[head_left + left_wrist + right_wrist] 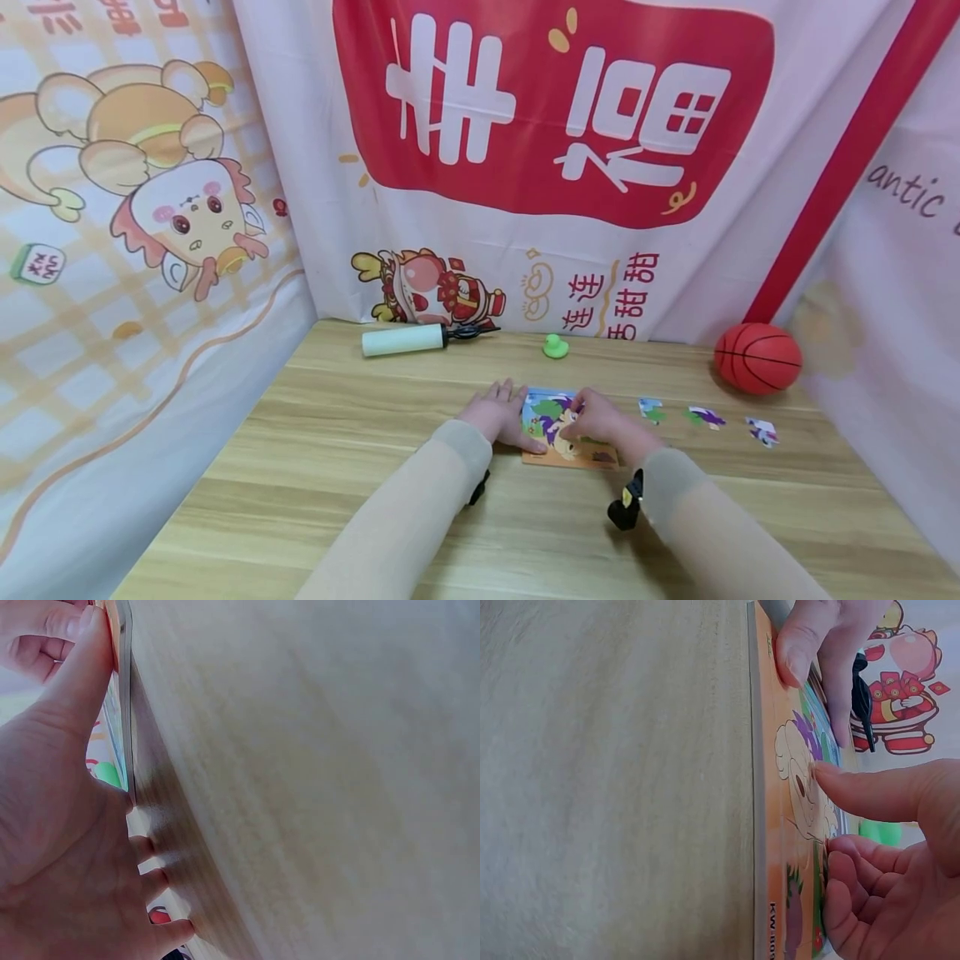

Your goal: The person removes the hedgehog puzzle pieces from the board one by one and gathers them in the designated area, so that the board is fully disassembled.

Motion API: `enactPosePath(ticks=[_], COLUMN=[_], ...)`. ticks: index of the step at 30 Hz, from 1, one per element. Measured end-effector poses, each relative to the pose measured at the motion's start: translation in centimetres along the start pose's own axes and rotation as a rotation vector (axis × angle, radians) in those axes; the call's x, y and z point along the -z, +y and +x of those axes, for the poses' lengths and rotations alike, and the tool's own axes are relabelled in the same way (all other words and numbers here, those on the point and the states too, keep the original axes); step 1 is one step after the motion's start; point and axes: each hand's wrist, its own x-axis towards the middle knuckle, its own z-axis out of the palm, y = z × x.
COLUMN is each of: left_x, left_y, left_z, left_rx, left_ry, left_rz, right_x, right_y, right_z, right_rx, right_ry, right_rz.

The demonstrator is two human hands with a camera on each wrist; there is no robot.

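A jigsaw puzzle [551, 461] in an orange-bordered tray lies flat on the table, its picture showing a purple-haired cartoon figure. My left hand [495, 414] rests at its left edge, fingers spread straight on the wood. The left thumb [82, 667] lies along the near border. Over the picture, my right hand [600, 421] has its thumb and curled fingers set on either side of a puzzle piece [804, 791] with part of the face, pinching it at the surface. Its other fingers [847, 900] curl against the picture. Both hands cover parts of the puzzle.
Three loose puzzle pieces, a blue-green one [651, 409], a purple one [705, 417] and a white-purple one [762, 431], lie to the right. Behind stand a green toy duck [556, 347], a pale hand pump [405, 340] and a red basketball [757, 358] by the cloth backdrop [315, 208].
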Motion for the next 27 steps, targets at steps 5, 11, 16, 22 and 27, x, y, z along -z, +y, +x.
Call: enactPosePath(ticks=[5,11,16,22,27], left_x=[-0.2,-0.9,-1.0,-0.2,-0.7], left_y=[-0.2,-0.6,-0.7,-0.2,-0.5], left_z=[0.2,1.5,1.8,0.4,1.1], left_rx=[0.001,0.009,0.003,0.002,-0.002], left_ry=[0.001,-0.015,-0.005,-0.002,0.007], left_rz=[0.015,0.012,0.011,0.001,-0.005], right_x=[-0.1,-0.2,-0.2,-0.3,-0.3], right_y=[0.0,-0.1,-0.1,0.1,0.1], right_z=[-0.2,-0.2,-0.2,-0.1,-0.1], right_rx=[0.016,0.007,0.004,-0.008,-0.024], right_ry=[0.009,0.013,0.014,0.014,0.012], right_rz=[-0.022,-0.021,0.002,0.012,0.006])
